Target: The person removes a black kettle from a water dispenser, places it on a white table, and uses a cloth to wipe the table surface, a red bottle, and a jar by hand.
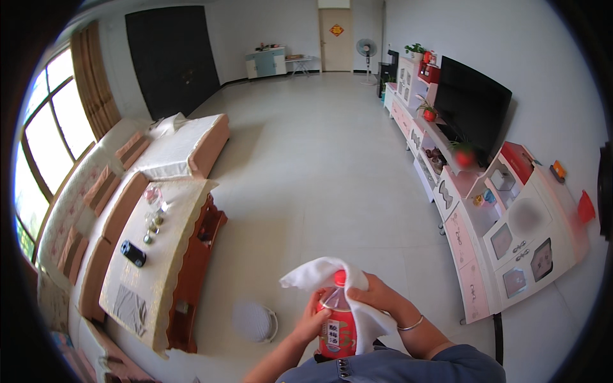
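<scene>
Close to my body, at the lower middle, I hold a plastic drink bottle [337, 330] upright. It has a red cap and a red label. My left hand [313, 319] wraps round the bottle's left side below the neck. On the other side my right hand [378, 295] grips a white cloth [370, 329], pressing it against the bottle near the cap. One end of the cloth drapes over behind the cap toward the left, and the rest hangs down the bottle's right side. A bracelet circles my right wrist.
A coffee table [163, 255] with a pale cloth stands at the left, bearing a black container [133, 253] and glassware. Beyond it is a sofa [105, 236]. A white, round-topped object [255, 322] sits on the floor. Along the right runs a pink-and-white cabinet [469, 274] with a television [471, 105].
</scene>
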Action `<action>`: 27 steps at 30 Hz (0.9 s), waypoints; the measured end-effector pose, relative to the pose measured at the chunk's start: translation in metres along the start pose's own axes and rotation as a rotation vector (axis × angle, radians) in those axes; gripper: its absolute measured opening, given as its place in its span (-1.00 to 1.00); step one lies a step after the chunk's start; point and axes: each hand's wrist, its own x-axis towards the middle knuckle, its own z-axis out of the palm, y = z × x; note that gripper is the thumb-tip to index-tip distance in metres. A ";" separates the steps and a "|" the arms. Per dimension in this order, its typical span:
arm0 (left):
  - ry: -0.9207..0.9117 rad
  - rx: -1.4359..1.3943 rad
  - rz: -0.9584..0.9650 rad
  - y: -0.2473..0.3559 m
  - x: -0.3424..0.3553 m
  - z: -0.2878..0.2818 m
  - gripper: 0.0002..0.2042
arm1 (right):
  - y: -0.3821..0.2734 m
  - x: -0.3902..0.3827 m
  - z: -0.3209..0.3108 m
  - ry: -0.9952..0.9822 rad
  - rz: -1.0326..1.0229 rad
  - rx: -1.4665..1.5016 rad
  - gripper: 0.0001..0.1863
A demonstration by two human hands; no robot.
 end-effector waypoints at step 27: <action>-0.147 0.551 -0.010 0.036 0.466 -0.049 -0.35 | 0.031 0.326 -0.335 0.726 0.053 0.336 -0.65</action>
